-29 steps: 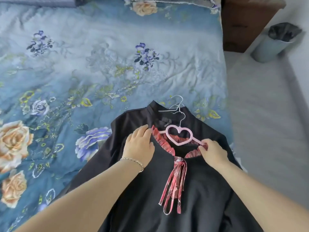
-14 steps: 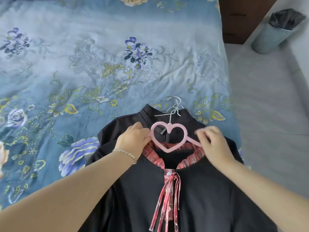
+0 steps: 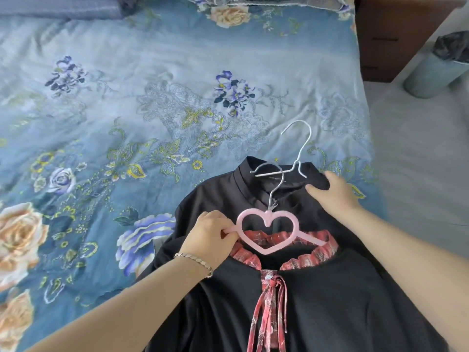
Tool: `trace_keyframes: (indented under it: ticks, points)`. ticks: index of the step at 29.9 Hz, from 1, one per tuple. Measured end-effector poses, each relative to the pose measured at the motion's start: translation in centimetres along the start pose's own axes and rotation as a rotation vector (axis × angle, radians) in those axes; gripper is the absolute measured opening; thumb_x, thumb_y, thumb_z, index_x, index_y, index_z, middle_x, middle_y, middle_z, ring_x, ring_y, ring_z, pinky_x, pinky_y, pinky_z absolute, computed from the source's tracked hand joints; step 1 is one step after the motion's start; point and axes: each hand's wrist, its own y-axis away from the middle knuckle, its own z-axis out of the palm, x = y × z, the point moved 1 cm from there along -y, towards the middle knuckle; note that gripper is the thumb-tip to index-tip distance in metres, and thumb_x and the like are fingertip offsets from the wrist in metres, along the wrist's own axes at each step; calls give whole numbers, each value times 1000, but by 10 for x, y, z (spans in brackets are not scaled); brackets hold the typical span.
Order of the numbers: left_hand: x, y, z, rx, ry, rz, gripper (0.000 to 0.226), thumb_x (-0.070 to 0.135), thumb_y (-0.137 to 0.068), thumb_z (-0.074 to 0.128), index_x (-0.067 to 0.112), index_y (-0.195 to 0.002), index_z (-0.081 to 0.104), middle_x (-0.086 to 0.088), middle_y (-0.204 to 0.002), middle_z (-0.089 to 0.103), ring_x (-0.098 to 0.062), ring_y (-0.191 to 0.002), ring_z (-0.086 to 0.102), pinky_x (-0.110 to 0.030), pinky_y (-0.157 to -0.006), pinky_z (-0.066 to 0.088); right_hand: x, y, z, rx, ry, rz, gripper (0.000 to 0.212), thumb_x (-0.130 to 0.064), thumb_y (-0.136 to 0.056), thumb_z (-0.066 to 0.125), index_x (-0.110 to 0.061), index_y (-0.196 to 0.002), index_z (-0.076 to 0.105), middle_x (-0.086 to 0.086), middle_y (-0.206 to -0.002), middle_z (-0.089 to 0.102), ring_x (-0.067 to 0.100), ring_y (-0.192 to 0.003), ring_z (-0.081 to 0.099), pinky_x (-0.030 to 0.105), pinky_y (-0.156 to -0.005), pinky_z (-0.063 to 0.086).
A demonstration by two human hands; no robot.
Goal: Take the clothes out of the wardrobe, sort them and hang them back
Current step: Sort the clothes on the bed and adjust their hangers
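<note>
A black dress (image 3: pixel 317 306) with a red plaid ruffled collar and ribbon tie lies on the bed on top of another black garment (image 3: pixel 243 189) with a stand collar. A pink heart-shaped hanger (image 3: pixel 269 232) sits at the dress's neck, its metal hook pointing away from me. My left hand (image 3: pixel 210 237) pinches the hanger's left arm. Farther up, my right hand (image 3: pixel 332 191) grips the right side of the lower garment's collar. A white wire hanger (image 3: pixel 297 153) sticks out of that collar.
The bed (image 3: pixel 152 110) has a blue floral cover and ends at its right edge near my right hand. Beyond it are grey floor, a brown wooden cabinet (image 3: pixel 388 39) and a grey bin (image 3: pixel 436 69) with a black liner.
My right hand let go of the pink hanger's right arm and moved up to the lower garment's collar. The pink hanger has come partly out of the dress's neck. My left hand still holds it.
</note>
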Motion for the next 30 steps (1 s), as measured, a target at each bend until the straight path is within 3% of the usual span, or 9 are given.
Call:
trace_keyframes:
  ticks: [4,7,9,11,13,17,20,23,30]
  points:
    - [5,25,-18,11,44,28,40,18,-68,63,18,-44,31,11,-69,52,-28,-80,57,-10,-77,30,-37,56,-23,-13,49,-123,6,-14,-80,60,-15,-76,56,4,-72,61,28,-75,57,36,-66,45]
    - [25,63,-48,68,3,-23,4,34,-69,47,30,-67,47,7,-109,54,-29,-110,49,-30,-92,36,-71,115,-41,-54,58,-192,13,-24,-83,62,-18,-75,53,-2,-68,59,23,-73,56,33,-64,42]
    - [39,96,-75,113,-63,-176,31,46,-76,40,24,-56,48,5,-120,49,-22,-116,43,-34,-105,26,-94,158,-55,-2,40,-233,18,-31,-84,63,-18,-77,52,-4,-71,61,23,-75,58,35,-68,44]
    - [47,125,-99,160,-161,-222,38,54,-79,31,29,-52,41,12,-94,50,-16,-97,42,-37,-111,19,-111,193,-65,42,11,-254,22,-33,-84,64,-23,-72,48,-6,-70,61,24,-76,58,35,-68,44]
    - [53,164,-134,210,-160,-253,38,49,-84,32,28,-52,32,11,-74,41,-11,-87,38,-37,-111,15,-138,234,-73,31,18,-317,25,-35,-84,63,-23,-70,46,-7,-67,61,23,-73,59,34,-67,44]
    - [45,272,-222,533,-70,-198,35,42,-80,40,25,-51,32,11,-60,37,-16,-76,40,-26,-84,20,-205,336,-90,-44,34,-499,21,-35,-84,64,-23,-75,49,-7,-62,58,15,-65,54,33,-64,39]
    - [21,330,-275,702,-13,-193,37,37,-83,52,19,-52,42,9,-60,43,-20,-75,41,-31,-83,24,-250,386,-99,-47,20,-614,27,-34,-82,65,-23,-69,45,-5,-56,52,11,-58,50,29,-58,38]
    - [-8,407,-330,860,-2,-267,35,34,-85,49,9,-64,59,2,-69,52,-22,-79,42,-33,-85,27,-302,451,-84,-63,73,-755,30,-35,-82,65,-28,-66,41,-5,-58,54,8,-58,49,24,-57,37]
    - [-90,588,-431,1144,-36,-372,29,14,-89,59,6,-62,52,-3,-69,47,-24,-76,42,-38,-89,31,-420,617,5,-52,69,-988,21,-36,-85,63,-21,-81,49,-5,-73,62,19,-70,54,29,-60,35]
